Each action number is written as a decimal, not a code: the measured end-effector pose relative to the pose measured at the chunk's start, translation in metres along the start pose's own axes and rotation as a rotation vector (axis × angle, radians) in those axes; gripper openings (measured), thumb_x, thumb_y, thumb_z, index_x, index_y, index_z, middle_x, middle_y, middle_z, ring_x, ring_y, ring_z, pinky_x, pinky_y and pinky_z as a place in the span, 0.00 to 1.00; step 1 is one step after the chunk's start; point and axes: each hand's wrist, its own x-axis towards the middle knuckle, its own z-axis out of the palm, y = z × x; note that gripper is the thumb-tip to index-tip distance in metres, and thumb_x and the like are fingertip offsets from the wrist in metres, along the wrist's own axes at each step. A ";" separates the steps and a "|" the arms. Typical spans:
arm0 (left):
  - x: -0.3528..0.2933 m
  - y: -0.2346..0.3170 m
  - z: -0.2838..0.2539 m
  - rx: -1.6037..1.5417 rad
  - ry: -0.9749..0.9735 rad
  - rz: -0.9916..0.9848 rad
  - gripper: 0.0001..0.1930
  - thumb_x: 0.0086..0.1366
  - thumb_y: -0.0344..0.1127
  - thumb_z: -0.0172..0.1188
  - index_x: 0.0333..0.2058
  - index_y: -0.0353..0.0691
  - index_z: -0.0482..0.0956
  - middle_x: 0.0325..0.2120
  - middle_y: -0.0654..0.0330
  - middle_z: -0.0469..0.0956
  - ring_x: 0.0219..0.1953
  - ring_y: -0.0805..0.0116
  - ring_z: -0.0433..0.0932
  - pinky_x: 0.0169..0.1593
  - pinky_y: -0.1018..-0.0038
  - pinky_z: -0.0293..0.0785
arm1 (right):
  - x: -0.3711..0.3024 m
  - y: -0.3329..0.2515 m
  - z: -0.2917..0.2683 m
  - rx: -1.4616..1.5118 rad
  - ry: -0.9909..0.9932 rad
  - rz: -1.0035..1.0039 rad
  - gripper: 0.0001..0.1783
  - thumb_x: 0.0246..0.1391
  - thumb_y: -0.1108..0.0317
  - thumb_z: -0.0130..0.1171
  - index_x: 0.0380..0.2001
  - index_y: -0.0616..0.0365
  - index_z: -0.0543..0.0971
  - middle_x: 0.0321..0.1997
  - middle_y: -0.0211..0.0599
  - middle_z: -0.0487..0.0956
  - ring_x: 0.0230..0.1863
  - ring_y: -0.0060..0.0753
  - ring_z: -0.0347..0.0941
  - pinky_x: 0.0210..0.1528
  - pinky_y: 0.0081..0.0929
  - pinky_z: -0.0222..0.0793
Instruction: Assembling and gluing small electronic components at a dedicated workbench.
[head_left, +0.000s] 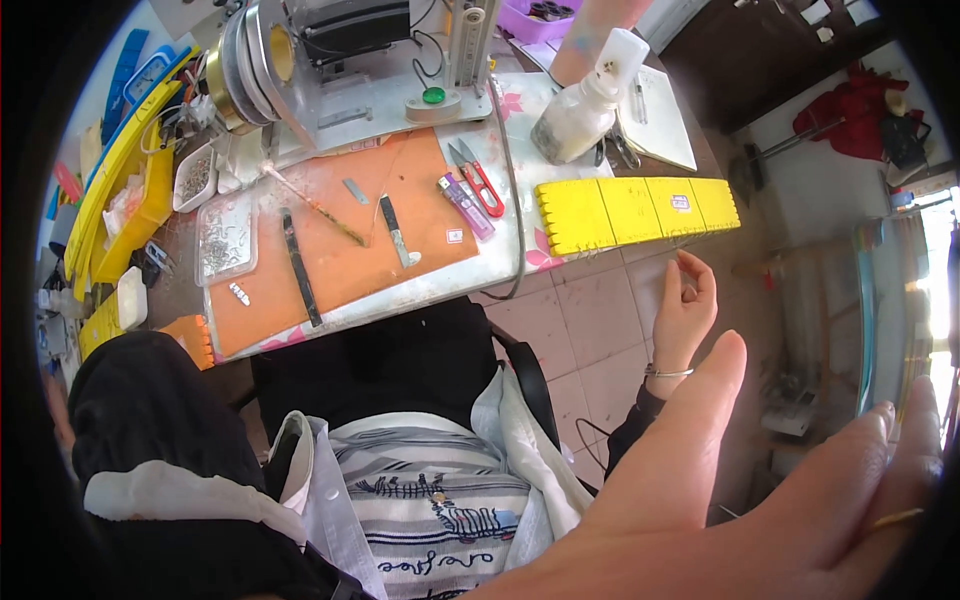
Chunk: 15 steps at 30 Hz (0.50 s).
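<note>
My left hand (800,490) looms large at the lower right, close to the camera. Its thumb points up and its fingers stretch out to the right, one wearing a ring; nothing shows in it. Beyond it my right hand (685,320), with a bracelet on the wrist, hangs off the table's right front side. Its fingers are loosely curled over a small gap, with nothing visible inside. Nearest to it is a yellow notched strip (625,218) at the table edge. Further left lie red-handled thread snips (480,182) and a purple lighter (467,207).
An orange sheet (350,280) bears two dark-handled blades (298,265) and a thin stick (318,205). A clear box (228,240) of small bits stands left. Behind are a machine with a green button (433,96) and a bottle (580,120). A black chair (400,365) is tucked in front.
</note>
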 end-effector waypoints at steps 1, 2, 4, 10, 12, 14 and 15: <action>0.000 0.000 -0.001 0.003 0.011 0.006 0.27 0.61 0.22 0.41 0.61 0.32 0.69 0.59 0.56 0.73 0.57 0.72 0.74 0.60 0.77 0.66 | 0.001 0.001 0.001 0.003 -0.006 -0.005 0.09 0.59 0.73 0.61 0.43 0.64 0.79 0.40 0.29 0.80 0.19 0.07 0.58 0.22 0.11 0.55; 0.001 0.000 -0.002 0.008 0.023 0.010 0.27 0.61 0.22 0.41 0.61 0.32 0.69 0.59 0.56 0.73 0.56 0.72 0.74 0.60 0.77 0.66 | 0.001 0.001 0.003 0.006 0.003 0.002 0.09 0.60 0.73 0.61 0.43 0.64 0.79 0.40 0.29 0.80 0.19 0.07 0.58 0.22 0.11 0.55; 0.001 -0.001 -0.004 0.017 0.029 -0.001 0.27 0.61 0.22 0.41 0.61 0.32 0.69 0.58 0.56 0.74 0.56 0.72 0.74 0.60 0.76 0.66 | 0.001 0.005 -0.002 0.002 0.016 0.027 0.09 0.60 0.73 0.61 0.43 0.64 0.79 0.40 0.29 0.80 0.19 0.07 0.58 0.22 0.12 0.55; 0.000 0.006 -0.004 0.104 0.081 -0.043 0.28 0.60 0.21 0.41 0.60 0.32 0.70 0.58 0.56 0.74 0.56 0.72 0.74 0.60 0.76 0.67 | 0.003 0.013 -0.008 0.025 0.011 0.064 0.09 0.60 0.73 0.60 0.43 0.63 0.79 0.39 0.29 0.80 0.20 0.06 0.59 0.22 0.12 0.55; 0.002 0.010 -0.008 0.147 0.077 -0.035 0.28 0.60 0.21 0.41 0.60 0.32 0.70 0.58 0.56 0.74 0.56 0.71 0.75 0.60 0.76 0.67 | 0.006 0.007 -0.015 0.007 0.000 -0.008 0.09 0.60 0.73 0.61 0.43 0.62 0.79 0.38 0.28 0.80 0.20 0.06 0.59 0.22 0.12 0.55; 0.002 0.013 -0.012 0.178 0.075 -0.018 0.28 0.60 0.21 0.42 0.60 0.32 0.70 0.58 0.56 0.74 0.56 0.71 0.75 0.60 0.76 0.67 | 0.000 0.024 -0.001 0.035 0.034 -0.034 0.09 0.60 0.73 0.61 0.43 0.63 0.79 0.38 0.28 0.80 0.20 0.07 0.59 0.22 0.13 0.55; 0.004 0.013 -0.007 0.168 0.074 0.001 0.28 0.60 0.21 0.42 0.60 0.32 0.70 0.58 0.56 0.74 0.56 0.71 0.75 0.60 0.76 0.67 | 0.003 0.029 -0.005 0.044 0.040 -0.067 0.09 0.59 0.73 0.62 0.42 0.63 0.79 0.37 0.27 0.80 0.20 0.07 0.59 0.22 0.13 0.55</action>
